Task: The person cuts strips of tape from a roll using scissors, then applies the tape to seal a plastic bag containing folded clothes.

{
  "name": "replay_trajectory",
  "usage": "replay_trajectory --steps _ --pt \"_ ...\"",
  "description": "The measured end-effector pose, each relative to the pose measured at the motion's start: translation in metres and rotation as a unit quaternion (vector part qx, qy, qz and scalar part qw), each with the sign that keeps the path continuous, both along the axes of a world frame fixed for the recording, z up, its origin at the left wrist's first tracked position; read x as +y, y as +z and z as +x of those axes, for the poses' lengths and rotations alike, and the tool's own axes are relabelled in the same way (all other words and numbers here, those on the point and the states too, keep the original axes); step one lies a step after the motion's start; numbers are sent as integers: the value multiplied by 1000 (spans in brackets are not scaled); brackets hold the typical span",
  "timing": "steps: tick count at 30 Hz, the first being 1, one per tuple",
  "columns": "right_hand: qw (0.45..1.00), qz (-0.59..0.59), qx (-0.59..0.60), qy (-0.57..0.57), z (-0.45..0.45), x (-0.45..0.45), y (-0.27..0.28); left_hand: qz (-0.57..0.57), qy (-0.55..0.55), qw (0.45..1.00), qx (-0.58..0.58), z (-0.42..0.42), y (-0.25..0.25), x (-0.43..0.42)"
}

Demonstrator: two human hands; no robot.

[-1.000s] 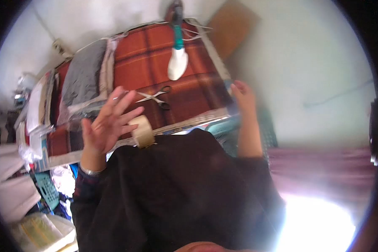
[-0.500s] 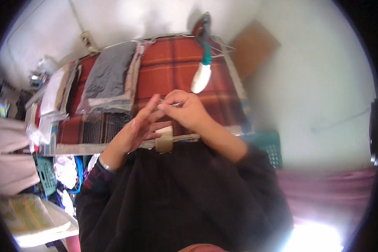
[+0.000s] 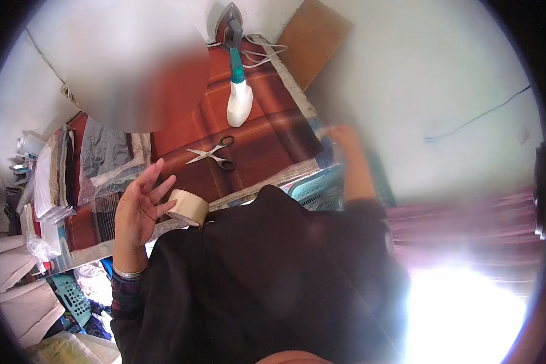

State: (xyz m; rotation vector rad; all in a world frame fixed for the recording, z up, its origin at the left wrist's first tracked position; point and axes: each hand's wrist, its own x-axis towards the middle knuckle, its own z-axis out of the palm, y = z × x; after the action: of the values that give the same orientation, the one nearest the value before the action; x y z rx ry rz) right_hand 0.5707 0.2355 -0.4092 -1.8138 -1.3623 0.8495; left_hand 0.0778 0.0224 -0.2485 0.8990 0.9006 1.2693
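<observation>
My left hand (image 3: pixel 141 209) is open, palm up with its fingers spread. Its lower fingers lie right by a roll of tan packing tape (image 3: pixel 188 207) at the table's front edge; whether they touch it I cannot tell. My right hand (image 3: pixel 341 141) is out past the table's right side, smeared by motion, so its fingers and anything in them cannot be made out. Between the hands, scissors (image 3: pixel 210 156) with black handles lie with blades apart on the red plaid cloth (image 3: pixel 261 136). Behind them lies a white spray bottle (image 3: pixel 240 104) with a teal neck.
A clothes iron (image 3: pixel 227 30) stands at the back with its cord. Brown cardboard (image 3: pixel 314 42) leans on the wall. Plastic-wrapped folded garments (image 3: pixel 106 155) are stacked on the left. Teal baskets (image 3: pixel 321 191) sit below the table. A blurred patch hides the upper left.
My hands were close together, fingers meeting; they have separated. The right swung out to the right and the left opened at the left. The view has shifted, and the scissors now show.
</observation>
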Motion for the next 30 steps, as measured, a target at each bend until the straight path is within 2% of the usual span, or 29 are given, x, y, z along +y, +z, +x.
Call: replay_trajectory --steps 2,5,8,12,14,16,17,18,20,21,23,25,27,29,30 --pt "999 -27 -38 -2 22 5 -38 -12 -3 999 -49 -3 -6 2" --pt "993 -81 -87 -17 26 4 -44 -13 -13 997 -71 -1 -7 6" --pt "995 -78 -59 -18 42 16 -80 -26 -3 998 -55 2 -2 8" --pt "991 -88 -97 -12 32 5 -64 -35 10 998 -57 4 -5 8" --pt "972 -54 -222 47 51 16 -97 -29 4 998 -61 4 -6 7" --pt "902 -147 -405 -30 40 15 -77 -25 24 998 -59 2 -5 5" --pt "900 -140 -406 -78 10 -3 -24 -21 20 998 -57 0 -4 3" --pt "909 -44 -395 -125 -35 -29 31 -23 31 997 -62 -2 -4 2" --pt "961 149 -231 -23 -27 -3 5 -14 52 996 -70 -6 0 0" --pt "961 159 -226 8 -64 -5 30 -5 59 996 -73 -8 2 -3" --pt "987 73 15 143 -156 -54 109 5 91 994 -58 -12 15 -13" --pt "926 96 69 359 -215 -72 115 22 114 992 -57 -13 19 -20" --pt "847 107 140 501 -279 -100 135 30 129 989 -60 -18 28 -31" --pt "803 89 204 552 -329 -119 140 48 146 986 -70 -24 40 -45" --pt "798 89 200 561 -349 -125 141 53 155 984 -73 -29 43 -53"
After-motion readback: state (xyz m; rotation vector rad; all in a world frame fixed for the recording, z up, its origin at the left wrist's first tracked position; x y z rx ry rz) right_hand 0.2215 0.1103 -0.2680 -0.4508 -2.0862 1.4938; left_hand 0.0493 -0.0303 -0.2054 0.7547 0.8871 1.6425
